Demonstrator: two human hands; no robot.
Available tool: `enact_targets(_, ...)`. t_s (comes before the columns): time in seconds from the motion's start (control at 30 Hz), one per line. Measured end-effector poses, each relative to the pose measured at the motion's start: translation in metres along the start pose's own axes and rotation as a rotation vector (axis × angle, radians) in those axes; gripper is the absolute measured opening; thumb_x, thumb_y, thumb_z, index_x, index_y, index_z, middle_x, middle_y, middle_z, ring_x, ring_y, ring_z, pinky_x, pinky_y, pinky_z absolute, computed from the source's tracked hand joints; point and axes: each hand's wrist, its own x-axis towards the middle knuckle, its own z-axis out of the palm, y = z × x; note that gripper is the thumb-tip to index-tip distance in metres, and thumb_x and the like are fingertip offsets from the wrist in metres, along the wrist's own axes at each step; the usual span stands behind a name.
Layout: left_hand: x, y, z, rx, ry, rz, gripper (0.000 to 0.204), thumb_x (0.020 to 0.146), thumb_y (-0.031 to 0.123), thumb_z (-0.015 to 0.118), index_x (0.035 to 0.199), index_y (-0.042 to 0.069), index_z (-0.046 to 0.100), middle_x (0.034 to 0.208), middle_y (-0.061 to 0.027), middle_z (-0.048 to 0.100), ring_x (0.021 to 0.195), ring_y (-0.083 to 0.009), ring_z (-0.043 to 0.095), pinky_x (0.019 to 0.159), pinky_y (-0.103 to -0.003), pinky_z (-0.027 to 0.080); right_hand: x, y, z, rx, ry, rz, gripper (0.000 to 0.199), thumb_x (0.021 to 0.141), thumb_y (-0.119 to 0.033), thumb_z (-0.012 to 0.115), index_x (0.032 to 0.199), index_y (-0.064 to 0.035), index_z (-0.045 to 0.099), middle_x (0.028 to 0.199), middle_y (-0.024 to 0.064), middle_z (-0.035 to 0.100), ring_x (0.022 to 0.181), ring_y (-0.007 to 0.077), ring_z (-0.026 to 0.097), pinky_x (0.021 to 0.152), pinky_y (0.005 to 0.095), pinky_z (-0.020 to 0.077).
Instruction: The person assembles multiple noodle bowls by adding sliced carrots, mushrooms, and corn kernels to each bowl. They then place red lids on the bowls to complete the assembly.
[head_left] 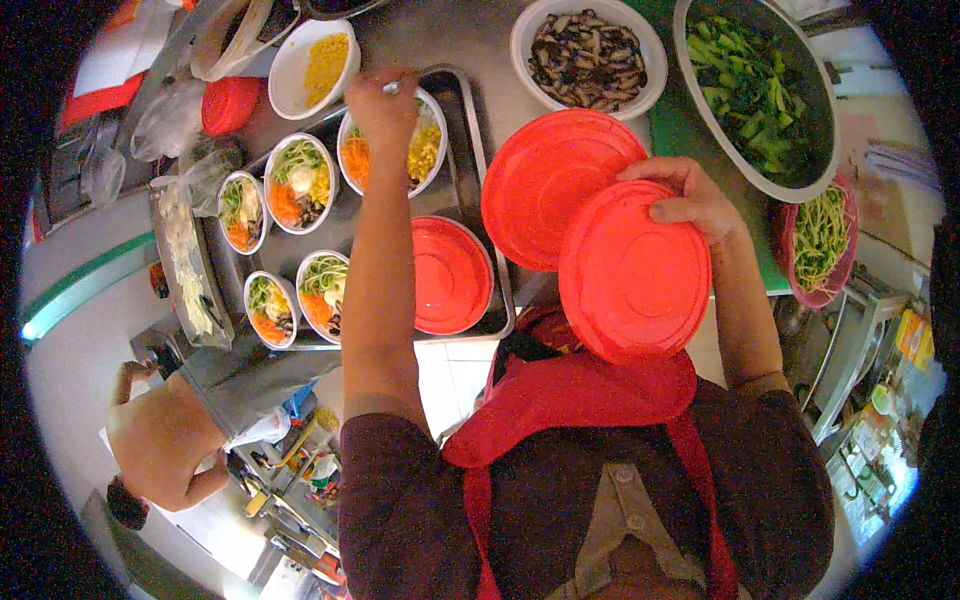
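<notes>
My left hand [385, 108] is closed above a white bowl [444, 140] of orange shreds and yellow corn, on a metal tray [476, 140]. Something pale shows at its fingers, too small to name. In my right hand [695, 198] are two red round lids, gripped at their edges: the front lid [635, 272] overlaps the rear lid [550, 180]. A red lid [452, 275] covers one bowl on the tray, beside my left forearm. Several uncovered bowls stand to the left, among them one with green strands and a white dollop [300, 183]; my forearm partly hides another [324, 290].
A bowl of yellow bits [352, 75] stands at the tray's far edge. Farther right are a bowl of dark sliced mushrooms [520, 75], a metal basin of greens [690, 90] and a pink basket [850, 235] of pale green strands. Another person [165, 440] is at lower left.
</notes>
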Motion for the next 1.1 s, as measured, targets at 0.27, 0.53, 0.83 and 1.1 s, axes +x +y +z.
enact_targets(0.27, -0.025, -0.026, -0.022, 0.051, 0.083, -0.364, 0.022, 0.063, 0.021, 0.072, 0.075, 0.003, 0.067, 0.07, -0.0127, 0.062, 0.064, -0.0272, 0.058, 0.064, -0.039, 0.046, 0.009, 0.004, 0.0, 0.006, -0.036, 0.005, 0.053, 0.061, -0.024, 0.072, 0.106, 0.0002, 0.059, 0.104, 0.0076, 0.059, 0.099, 0.0177, 0.053, 0.091, 0.0307, 0.0381)
enact_targets(0.53, -0.033, -0.038, -0.036, 0.009, 0.005, -0.245, 0.017, 0.07, 0.019, 0.065, 0.079, 0.005, 0.067, 0.072, -0.0138, 0.06, 0.064, -0.028, 0.056, 0.062, -0.037, 0.045, 0.02, 0.001, 0.009, 0.009, -0.054, -0.024, 0.05, 0.064, -0.021, 0.07, 0.109, -0.0013, 0.058, 0.112, 0.0072, 0.056, 0.105, 0.0175, 0.049, 0.095, 0.0306, 0.0338)
enact_targets(0.83, -0.054, 0.085, -0.138, -0.904, -0.461, -0.676, 0.044, 0.088, 0.028, 0.048, 0.118, -0.004, 0.047, 0.12, -0.0149, 0.049, 0.107, -0.0226, 0.049, 0.091, -0.034, 0.039, 0.074, -0.006, 0.044, -0.073, -0.161, -0.138, 0.046, 0.069, -0.019, 0.069, 0.111, -0.0046, 0.058, 0.117, 0.008, 0.053, 0.109, 0.0181, 0.046, 0.097, 0.0296, 0.032)
enact_targets(1.1, -0.071, 0.046, -0.151, -0.851, -0.306, -0.757, 0.041, 0.086, 0.018, 0.052, 0.12, -0.004, 0.045, 0.118, -0.0136, 0.049, 0.104, -0.0227, 0.047, 0.091, -0.035, 0.035, 0.076, 0.006, 0.065, 0.071, -0.184, -0.169, 0.042, 0.069, -0.015, 0.071, 0.109, -0.0078, 0.06, 0.106, 0.0039, 0.059, 0.094, 0.0121, 0.053, 0.083, 0.0265, 0.0428)
